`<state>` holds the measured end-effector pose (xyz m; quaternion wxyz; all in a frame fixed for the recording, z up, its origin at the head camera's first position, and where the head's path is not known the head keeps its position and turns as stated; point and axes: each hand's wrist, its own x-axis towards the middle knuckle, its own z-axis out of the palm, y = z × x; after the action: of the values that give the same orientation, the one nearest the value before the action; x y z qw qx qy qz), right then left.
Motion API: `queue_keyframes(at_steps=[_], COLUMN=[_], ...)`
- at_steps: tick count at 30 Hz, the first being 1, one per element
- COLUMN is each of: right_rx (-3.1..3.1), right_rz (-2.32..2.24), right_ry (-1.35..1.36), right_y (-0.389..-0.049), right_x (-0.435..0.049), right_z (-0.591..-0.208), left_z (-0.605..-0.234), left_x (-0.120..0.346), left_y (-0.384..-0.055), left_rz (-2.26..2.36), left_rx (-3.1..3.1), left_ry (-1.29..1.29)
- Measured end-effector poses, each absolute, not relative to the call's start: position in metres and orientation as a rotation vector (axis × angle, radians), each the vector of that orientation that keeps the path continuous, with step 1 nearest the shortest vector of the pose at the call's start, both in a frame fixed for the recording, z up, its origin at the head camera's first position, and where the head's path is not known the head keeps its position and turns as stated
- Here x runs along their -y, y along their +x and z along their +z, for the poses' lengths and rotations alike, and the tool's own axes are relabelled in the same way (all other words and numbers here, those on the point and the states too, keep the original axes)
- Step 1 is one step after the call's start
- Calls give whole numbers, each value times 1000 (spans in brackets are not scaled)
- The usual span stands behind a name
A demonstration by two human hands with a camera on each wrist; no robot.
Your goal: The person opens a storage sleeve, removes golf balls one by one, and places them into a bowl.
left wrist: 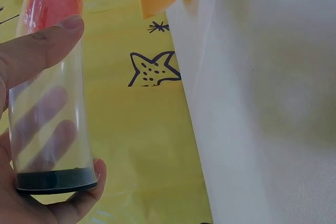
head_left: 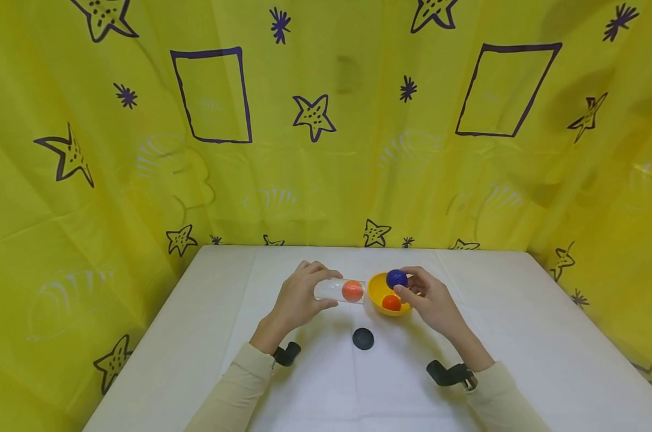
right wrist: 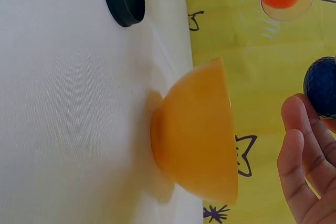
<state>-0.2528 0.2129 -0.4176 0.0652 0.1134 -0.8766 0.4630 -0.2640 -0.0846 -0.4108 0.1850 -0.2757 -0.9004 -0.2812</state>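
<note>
My left hand [head_left: 299, 297] grips a clear tube [head_left: 329, 290] lying nearly level, its mouth toward the bowl. Inside, close to the mouth, sits an orange ball [head_left: 352, 291]. A dark cap [left wrist: 58, 180] closes the tube's other end, as the left wrist view shows. Above a yellow bowl [head_left: 377, 293], my right hand [head_left: 433, 303] pinches a dark blue ball [head_left: 397, 279] between thumb and fingers. The blue ball has a dimpled surface in the right wrist view. Another orange ball [head_left: 391, 303] rests in the bowl.
A round black lid [head_left: 363, 339] lies on the white table [head_left: 304, 390], nearer me than the bowl. Yellow curtains [head_left: 326, 180] with drawn stars stand behind the table and along both sides. Each wrist wears a black camera mount [head_left: 446, 373].
</note>
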Motion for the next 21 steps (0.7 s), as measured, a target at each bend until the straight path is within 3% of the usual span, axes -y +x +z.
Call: queue_keyframes(at_steps=[21], right_rx=[2629], right_rz=[1392], right_ry=[152], right_y=[-263], right_x=[-232], right_z=[-429], left_z=[-411], left_x=[84], left_y=[-264], left_rz=[-791], left_rx=[2553], left_ry=[-752])
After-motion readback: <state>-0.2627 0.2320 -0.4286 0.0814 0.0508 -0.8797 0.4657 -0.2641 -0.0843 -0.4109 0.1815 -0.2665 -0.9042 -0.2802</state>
